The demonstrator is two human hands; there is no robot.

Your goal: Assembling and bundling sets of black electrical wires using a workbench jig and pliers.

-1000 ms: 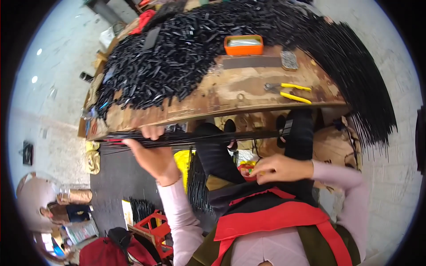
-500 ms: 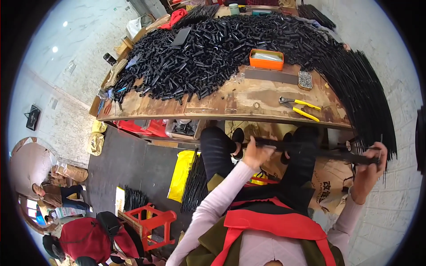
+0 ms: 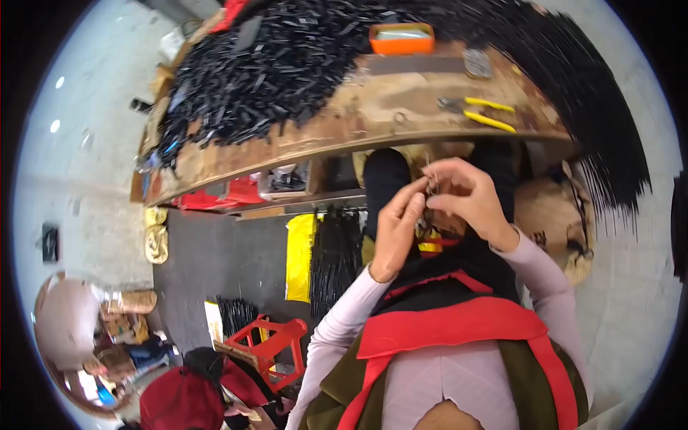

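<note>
Both hands pinch small metal piece (image 3: 432, 188) | left hand (image 3: 396, 229), right hand (image 3: 466, 201) closed on it | light, stiff (likely slippery): fingertip hold

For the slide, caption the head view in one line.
Both hands, left hand and right hand, pinch a small dark piece below a wooden workbench heaped with black strips.
</note>
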